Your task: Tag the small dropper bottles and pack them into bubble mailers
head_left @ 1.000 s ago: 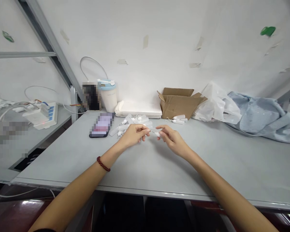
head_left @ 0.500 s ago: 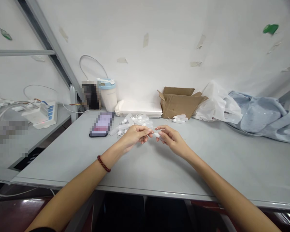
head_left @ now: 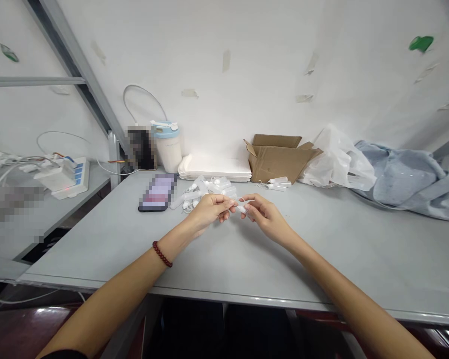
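Observation:
Near the middle of the grey table my two hands meet over a small translucent white bottle (head_left: 243,209) with a thin white string. My right hand (head_left: 266,214) pinches the bottle between thumb and fingers. Thumb and forefinger of my left hand (head_left: 212,209) are pressed together on the thin string (head_left: 237,203) beside it; its exact end is too small to make out. Just behind my left hand lies a pile of similar small bottles (head_left: 205,188) with white caps and strings. Several more small bottles (head_left: 279,183) lie in front of the cardboard box.
A phone (head_left: 155,193) lies left of the pile. Along the wall stand a blue-lidded cup (head_left: 168,147), a stack of white sheets (head_left: 217,169), an open cardboard box (head_left: 280,158), a white plastic bag (head_left: 336,159) and a light blue cloth (head_left: 407,174). A power strip (head_left: 77,177) sits at left.
The small bottle between my fingers has tilted slightly. Both hands keep nearly the same place and grip.

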Motion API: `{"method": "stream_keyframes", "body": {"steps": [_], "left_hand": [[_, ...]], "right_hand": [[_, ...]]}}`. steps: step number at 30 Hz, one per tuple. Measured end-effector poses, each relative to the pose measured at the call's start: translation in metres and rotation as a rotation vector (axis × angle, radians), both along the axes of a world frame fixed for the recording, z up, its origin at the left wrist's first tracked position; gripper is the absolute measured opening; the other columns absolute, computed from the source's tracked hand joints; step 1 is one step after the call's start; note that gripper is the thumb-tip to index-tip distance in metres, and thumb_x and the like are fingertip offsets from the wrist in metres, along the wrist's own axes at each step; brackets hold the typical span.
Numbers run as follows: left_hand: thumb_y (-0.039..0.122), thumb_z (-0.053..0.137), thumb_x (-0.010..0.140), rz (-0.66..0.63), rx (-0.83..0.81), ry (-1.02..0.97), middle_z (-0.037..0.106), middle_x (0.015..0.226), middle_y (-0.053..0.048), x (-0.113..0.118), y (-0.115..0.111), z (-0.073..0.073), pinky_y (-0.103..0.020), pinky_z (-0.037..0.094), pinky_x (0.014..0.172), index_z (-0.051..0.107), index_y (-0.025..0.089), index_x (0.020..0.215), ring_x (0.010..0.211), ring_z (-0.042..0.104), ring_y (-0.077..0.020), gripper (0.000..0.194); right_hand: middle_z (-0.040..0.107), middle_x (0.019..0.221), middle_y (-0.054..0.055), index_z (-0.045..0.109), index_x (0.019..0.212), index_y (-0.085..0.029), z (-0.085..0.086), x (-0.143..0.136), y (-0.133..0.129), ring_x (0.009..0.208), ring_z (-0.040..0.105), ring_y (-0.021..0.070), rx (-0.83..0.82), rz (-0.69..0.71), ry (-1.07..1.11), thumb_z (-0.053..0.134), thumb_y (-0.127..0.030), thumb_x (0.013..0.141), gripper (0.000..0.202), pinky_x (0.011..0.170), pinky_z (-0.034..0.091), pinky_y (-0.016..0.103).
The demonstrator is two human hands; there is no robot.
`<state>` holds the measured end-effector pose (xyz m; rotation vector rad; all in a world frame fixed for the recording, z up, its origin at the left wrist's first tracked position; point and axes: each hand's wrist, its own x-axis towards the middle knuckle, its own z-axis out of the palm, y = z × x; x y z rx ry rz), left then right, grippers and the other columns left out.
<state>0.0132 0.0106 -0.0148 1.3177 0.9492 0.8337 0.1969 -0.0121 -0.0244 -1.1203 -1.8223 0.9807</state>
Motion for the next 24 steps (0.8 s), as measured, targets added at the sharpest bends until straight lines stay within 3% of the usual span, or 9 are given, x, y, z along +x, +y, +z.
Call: {"method": "stream_keyframes", "body": {"steps": [6, 14, 24], "left_hand": [[0.033, 0.060, 0.077, 0.079, 0.078, 0.057, 0.058, 0.059, -0.001, 0.009, -0.005, -0.009, -0.021, 0.036, 0.046, 0.061, 0.013, 0.066, 0.048, 0.047, -0.0077, 0.023], [0.032, 0.056, 0.079, 0.087, 0.119, 0.105, 0.058, 0.055, -0.001, 0.012, -0.006, -0.020, -0.022, 0.036, 0.045, 0.060, 0.014, 0.065, 0.045, 0.046, -0.0080, 0.023], [0.033, 0.056, 0.079, 0.040, 0.106, 0.084, 0.063, 0.062, -0.004, 0.011, -0.007, -0.014, -0.020, 0.037, 0.044, 0.061, 0.013, 0.065, 0.047, 0.048, -0.0079, 0.025]], "right_hand": [[0.062, 0.068, 0.000, 0.052, 0.103, -0.017, -0.007, -0.004, 0.000, 0.057, 0.046, 0.0114, 0.011, -0.048, -0.013, 0.042, -0.036, 0.088, 0.026, 0.058, 0.038, 0.026], [0.061, 0.067, 0.000, 0.045, 0.108, -0.017, -0.009, -0.006, -0.003, 0.054, 0.040, 0.0104, -0.081, -0.045, 0.054, 0.044, -0.039, 0.086, 0.031, 0.054, 0.035, 0.025], [0.060, 0.068, 0.000, 0.045, 0.108, -0.017, -0.008, -0.006, -0.001, 0.054, 0.041, 0.0100, -0.135, -0.012, 0.102, 0.046, -0.040, 0.085, 0.033, 0.053, 0.034, 0.024]]}}
